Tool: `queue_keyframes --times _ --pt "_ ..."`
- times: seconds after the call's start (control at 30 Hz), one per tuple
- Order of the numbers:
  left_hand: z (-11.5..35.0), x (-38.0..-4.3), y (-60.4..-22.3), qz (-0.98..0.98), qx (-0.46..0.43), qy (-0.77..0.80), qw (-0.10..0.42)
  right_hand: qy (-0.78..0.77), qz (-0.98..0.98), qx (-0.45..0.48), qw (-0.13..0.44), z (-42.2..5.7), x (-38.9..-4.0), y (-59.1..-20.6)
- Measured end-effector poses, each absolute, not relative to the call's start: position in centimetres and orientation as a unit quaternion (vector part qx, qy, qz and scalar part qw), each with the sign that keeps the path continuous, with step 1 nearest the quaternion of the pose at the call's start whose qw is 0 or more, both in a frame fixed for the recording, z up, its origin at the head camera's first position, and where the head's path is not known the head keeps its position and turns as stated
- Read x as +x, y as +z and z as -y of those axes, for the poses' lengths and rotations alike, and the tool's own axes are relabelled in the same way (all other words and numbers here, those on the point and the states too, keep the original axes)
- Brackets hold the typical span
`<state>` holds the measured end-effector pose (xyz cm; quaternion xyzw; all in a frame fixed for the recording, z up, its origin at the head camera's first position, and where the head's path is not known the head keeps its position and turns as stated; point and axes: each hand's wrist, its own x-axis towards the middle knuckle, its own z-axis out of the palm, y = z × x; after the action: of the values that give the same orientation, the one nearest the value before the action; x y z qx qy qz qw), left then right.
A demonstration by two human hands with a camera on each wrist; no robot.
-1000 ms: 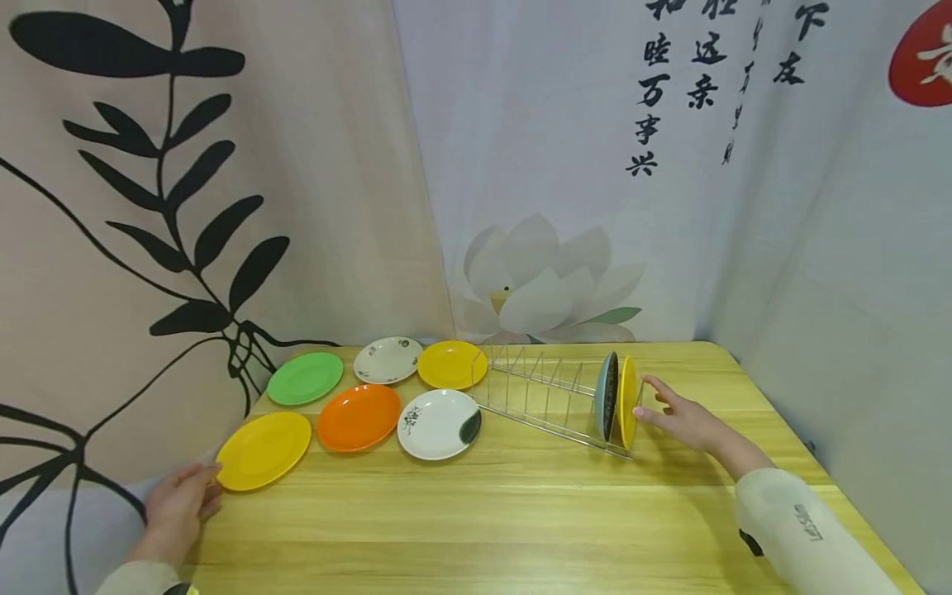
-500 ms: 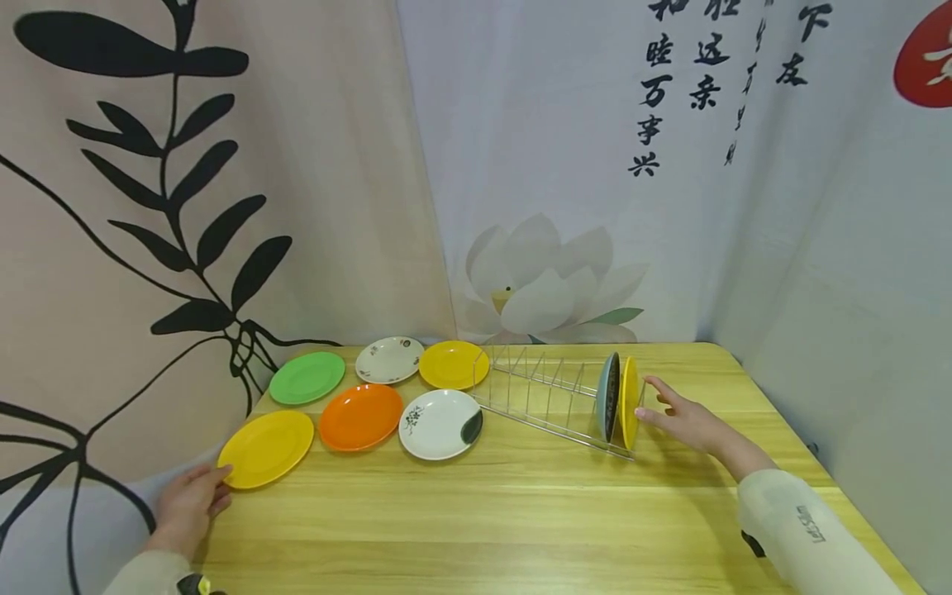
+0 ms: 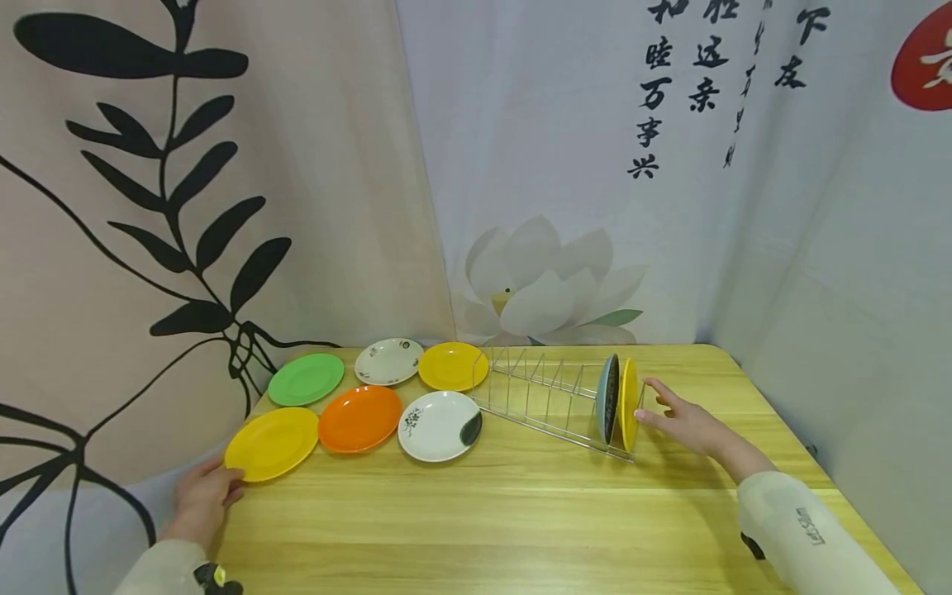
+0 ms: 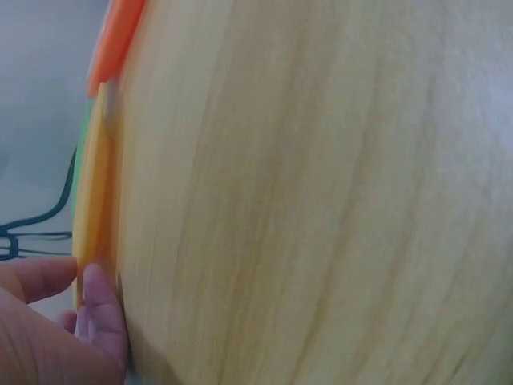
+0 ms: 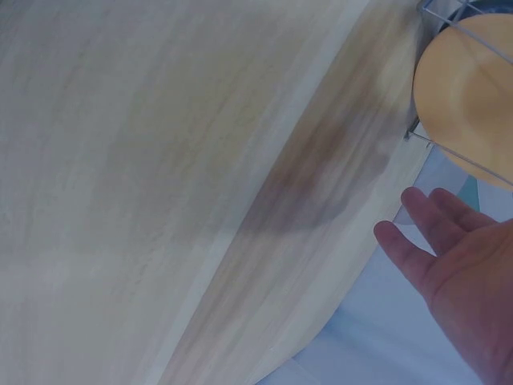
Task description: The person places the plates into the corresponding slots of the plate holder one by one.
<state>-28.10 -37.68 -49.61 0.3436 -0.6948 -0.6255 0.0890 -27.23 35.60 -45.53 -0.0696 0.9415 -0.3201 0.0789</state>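
My left hand [image 3: 204, 498] pinches the near-left rim of a yellow plate [image 3: 272, 444] at the table's left edge. In the left wrist view, thumb and fingers [image 4: 103, 309] lie on either side of the rim of that plate. The plate's far side comes right up to an orange plate [image 3: 360, 419]. My right hand [image 3: 684, 420] is by the right end of a wire dish rack [image 3: 539, 419], fingers extended and spread, with nothing gripped. Upright in the rack's right end stand another yellow plate [image 3: 628, 405] and a blue plate with a dark face [image 3: 606, 400].
Behind the orange plate lie a green plate [image 3: 306, 379], a white patterned plate [image 3: 388, 361] and a further yellow plate [image 3: 452, 366]. A white plate with a dark leaf [image 3: 440, 426] lies left of the rack. Printed curtains [image 3: 349, 182] hang behind the wooden table [image 3: 476, 529].
My left hand has moved to the right and slightly away from me, carrying the yellow plate to the orange plate's edge. The right hand has kept its place by the rack.
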Motion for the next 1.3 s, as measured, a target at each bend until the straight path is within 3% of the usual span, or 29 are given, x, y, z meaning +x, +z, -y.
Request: queue_keyframes --times 1.3 --pt "37.2 -28.3 -48.4 0.679 0.283 -0.674 0.061 -0.323 -0.94 -0.065 0.084 -35.5 -27.2 -45.5"
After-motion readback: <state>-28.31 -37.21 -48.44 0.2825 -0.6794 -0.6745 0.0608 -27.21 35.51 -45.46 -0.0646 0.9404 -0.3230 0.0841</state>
